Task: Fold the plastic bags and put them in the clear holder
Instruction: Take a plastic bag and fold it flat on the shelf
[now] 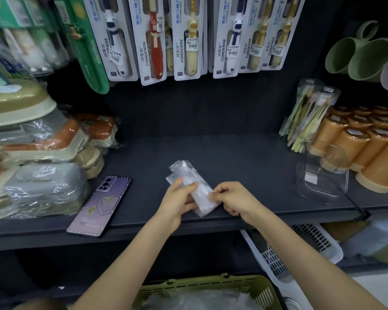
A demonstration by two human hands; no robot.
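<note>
Both hands hold a folded plastic bag at centre frame.
The left hand (180,199) and right hand (234,199) pinch the translucent, crinkled plastic bag (194,186), a narrow strip on the dark shelf (244,157); clear holder (323,175) at right.

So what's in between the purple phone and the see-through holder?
In the head view, the half-folded plastic bag, held by the left hand and right hand, lies between the phone and the clear holder; otherwise bare dark shelf.

Plastic bag (202,196) between left hand (179,201) and right hand (234,198) on dark shelf (222,153).
</note>
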